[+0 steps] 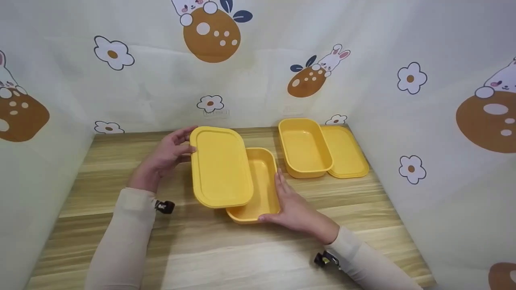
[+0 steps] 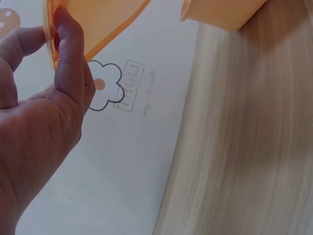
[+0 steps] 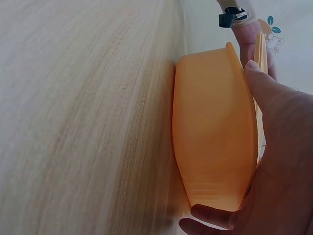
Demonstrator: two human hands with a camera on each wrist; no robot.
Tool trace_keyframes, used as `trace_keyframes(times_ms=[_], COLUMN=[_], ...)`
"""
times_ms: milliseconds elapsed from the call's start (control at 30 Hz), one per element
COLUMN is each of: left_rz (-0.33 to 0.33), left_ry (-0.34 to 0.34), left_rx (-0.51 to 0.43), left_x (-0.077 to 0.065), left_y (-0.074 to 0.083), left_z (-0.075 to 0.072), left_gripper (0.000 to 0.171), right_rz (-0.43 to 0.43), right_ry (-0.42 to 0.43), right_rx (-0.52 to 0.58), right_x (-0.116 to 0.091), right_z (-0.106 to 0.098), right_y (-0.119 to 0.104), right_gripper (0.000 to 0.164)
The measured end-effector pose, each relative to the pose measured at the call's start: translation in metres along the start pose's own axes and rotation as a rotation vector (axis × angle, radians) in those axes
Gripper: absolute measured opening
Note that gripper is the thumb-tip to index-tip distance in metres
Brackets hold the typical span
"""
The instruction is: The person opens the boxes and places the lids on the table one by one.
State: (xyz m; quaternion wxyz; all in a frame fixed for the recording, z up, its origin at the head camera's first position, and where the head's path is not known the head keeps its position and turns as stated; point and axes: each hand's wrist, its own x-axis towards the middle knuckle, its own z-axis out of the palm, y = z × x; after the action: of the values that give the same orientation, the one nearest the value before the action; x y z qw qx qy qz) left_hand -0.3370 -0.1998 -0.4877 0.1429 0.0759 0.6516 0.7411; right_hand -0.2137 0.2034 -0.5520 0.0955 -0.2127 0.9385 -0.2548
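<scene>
A yellow rectangular lid (image 1: 221,167) is lifted and slightly tilted over the left part of a yellow food container (image 1: 264,185). My left hand (image 1: 167,155) pinches the lid's left edge between thumb and fingers, as the left wrist view also shows at the lid (image 2: 105,24). With its thumb at the near rim and its fingers along the right side, my right hand (image 1: 296,209) grips the container, which stands on the table. From the right wrist view, the container's outer wall (image 3: 215,127) shows a gap between its rim and the lid. The lid hides the container's left side.
A second open yellow container (image 1: 306,151) stands at the back right, partly over another yellow lid (image 1: 347,153). Pale printed sheets (image 1: 153,88) wall in the wooden table (image 1: 217,257) at the back and both sides.
</scene>
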Motion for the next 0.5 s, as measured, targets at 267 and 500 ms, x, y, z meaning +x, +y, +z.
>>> trace_keyframes(times_ms=[267,500], left_rz=[0.004,0.022], left_ry=[0.036,0.062], left_rx=[-0.026,-0.074], left_x=[-0.009,-0.018], left_y=[0.006,0.017], left_z=[-0.01,-0.02], left_gripper=[0.077,0.076], right_rz=[0.006,0.022], right_ry=[-0.011,-0.01], right_rx=[-0.013,-0.006], right_x=[0.0,0.0], right_z=[0.0,0.0], right_y=[-0.001,-0.001], right_gripper=[0.147,0.146])
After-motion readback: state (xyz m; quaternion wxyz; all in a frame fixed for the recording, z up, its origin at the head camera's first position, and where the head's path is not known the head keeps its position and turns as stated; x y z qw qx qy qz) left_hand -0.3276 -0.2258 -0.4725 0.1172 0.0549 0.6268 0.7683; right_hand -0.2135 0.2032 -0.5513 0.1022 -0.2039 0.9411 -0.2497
